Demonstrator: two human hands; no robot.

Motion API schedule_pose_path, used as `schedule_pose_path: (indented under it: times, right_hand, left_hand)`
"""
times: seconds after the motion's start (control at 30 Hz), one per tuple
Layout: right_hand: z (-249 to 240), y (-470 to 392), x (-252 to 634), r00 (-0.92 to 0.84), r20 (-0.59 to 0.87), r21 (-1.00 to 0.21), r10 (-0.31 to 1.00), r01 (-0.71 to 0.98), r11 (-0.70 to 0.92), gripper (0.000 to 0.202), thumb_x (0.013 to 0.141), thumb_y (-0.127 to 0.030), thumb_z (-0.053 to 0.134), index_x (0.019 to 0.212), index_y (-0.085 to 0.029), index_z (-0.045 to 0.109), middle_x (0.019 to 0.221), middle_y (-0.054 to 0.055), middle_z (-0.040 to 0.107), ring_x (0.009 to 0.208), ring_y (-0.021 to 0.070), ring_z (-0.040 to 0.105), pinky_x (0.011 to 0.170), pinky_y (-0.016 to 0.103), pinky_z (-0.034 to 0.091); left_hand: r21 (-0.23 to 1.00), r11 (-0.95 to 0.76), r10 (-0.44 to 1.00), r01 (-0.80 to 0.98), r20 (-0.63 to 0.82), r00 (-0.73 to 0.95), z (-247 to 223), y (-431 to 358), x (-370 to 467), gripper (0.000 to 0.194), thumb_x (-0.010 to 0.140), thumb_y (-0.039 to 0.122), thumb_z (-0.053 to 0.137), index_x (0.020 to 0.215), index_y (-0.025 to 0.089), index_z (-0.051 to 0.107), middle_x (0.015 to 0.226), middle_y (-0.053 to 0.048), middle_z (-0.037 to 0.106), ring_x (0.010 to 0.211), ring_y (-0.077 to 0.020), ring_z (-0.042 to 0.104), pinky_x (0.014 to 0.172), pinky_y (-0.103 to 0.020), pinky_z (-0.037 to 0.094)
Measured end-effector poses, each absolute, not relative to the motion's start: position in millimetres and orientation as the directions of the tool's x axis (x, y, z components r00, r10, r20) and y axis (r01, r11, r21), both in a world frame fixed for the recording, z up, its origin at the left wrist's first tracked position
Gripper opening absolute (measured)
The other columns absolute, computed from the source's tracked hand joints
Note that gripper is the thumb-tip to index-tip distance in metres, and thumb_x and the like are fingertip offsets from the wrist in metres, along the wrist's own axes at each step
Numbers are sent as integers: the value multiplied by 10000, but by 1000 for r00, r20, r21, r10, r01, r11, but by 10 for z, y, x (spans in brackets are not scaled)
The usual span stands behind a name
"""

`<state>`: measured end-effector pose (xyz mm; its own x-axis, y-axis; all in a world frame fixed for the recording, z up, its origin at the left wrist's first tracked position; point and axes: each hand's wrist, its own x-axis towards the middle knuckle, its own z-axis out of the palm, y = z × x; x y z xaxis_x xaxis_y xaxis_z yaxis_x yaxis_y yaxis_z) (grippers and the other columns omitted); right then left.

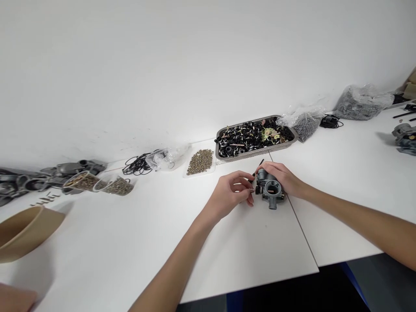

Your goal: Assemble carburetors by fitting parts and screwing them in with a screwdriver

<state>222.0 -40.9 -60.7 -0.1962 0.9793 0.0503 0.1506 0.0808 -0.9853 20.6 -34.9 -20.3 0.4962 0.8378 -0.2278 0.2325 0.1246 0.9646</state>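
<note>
A grey metal carburetor-like part (pixel 273 190) sits on the white table, a round opening facing the camera. My right hand (pixel 286 180) is wrapped round its back right side, holding it. At its left side, my left hand (pixel 234 193) pinches a small thin piece by a black fitting (pixel 258 190); the piece is too small to name. A thin black rod (pixel 261 162) sticks up between the two hands. My right fingertips are partly hidden behind the metal part.
Behind the hands lie a metal tray (pixel 256 153) of black parts and a white dish (pixel 212 167) of small brass pieces. Plastic bags (pixel 307 123), two cups (pixel 117 185), grey castings (pixel 35 182) and a tan container (pixel 39 227) stand around. A seam (pixel 303 234) crosses the table.
</note>
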Motion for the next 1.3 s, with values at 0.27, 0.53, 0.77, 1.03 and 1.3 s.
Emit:
schedule_pose_path:
  times: [0.27, 0.53, 0.77, 1.03, 1.3]
  right_hand:
    - [-610, -412, 2221, -185, 56, -983, 981, 160, 87, 401, 938, -483, 425, 908, -145, 638, 830, 34, 589, 722, 124, 502, 655, 256, 377]
    - [-586, -418, 2209, -207, 48, -987, 977, 137, 77, 397, 942, -479, 421, 901, -145, 631, 825, 43, 599, 716, 132, 510, 646, 262, 390]
    - [-584, -410, 2209, -203, 65, -984, 977, 152, 97, 384, 947, -447, 401, 885, -147, 632, 855, 36, 587, 761, 130, 511, 691, 260, 386]
    - [-592, -406, 2222, -216, 71, -983, 974, 152, 105, 389, 956, -443, 395, 901, -144, 638, 897, 45, 610, 814, 137, 537, 739, 259, 397]
    - [-619, -395, 2226, -203, 66, -983, 977, 154, 99, 390, 954, -460, 406, 913, -149, 638, 859, 43, 613, 778, 142, 538, 720, 269, 404]
  left_hand:
    - [973, 143, 787, 182, -224, 575, -191, -333, 206, 324, 717, 241, 721, 1019, 180, 623, 835, -10, 622, 647, -144, 662, 595, -281, 579]
    - [987, 130, 815, 95, -161, 557, -270, -399, 282, 258, 712, 234, 731, 937, 152, 634, 779, 5, 620, 598, -145, 683, 688, -299, 573]
    - [984, 136, 862, 112, -173, 476, -249, -431, 322, 229, 678, 202, 695, 891, 126, 656, 725, -1, 620, 529, -131, 642, 596, -280, 536]
    - [979, 124, 874, 159, -184, 450, -223, -437, 295, 205, 701, 190, 657, 895, 123, 655, 693, -3, 618, 496, -126, 624, 543, -267, 510]
    - [967, 219, 830, 130, -254, 497, -204, -356, 232, 292, 677, 210, 778, 924, 148, 636, 748, -16, 678, 550, -170, 682, 533, -258, 520]
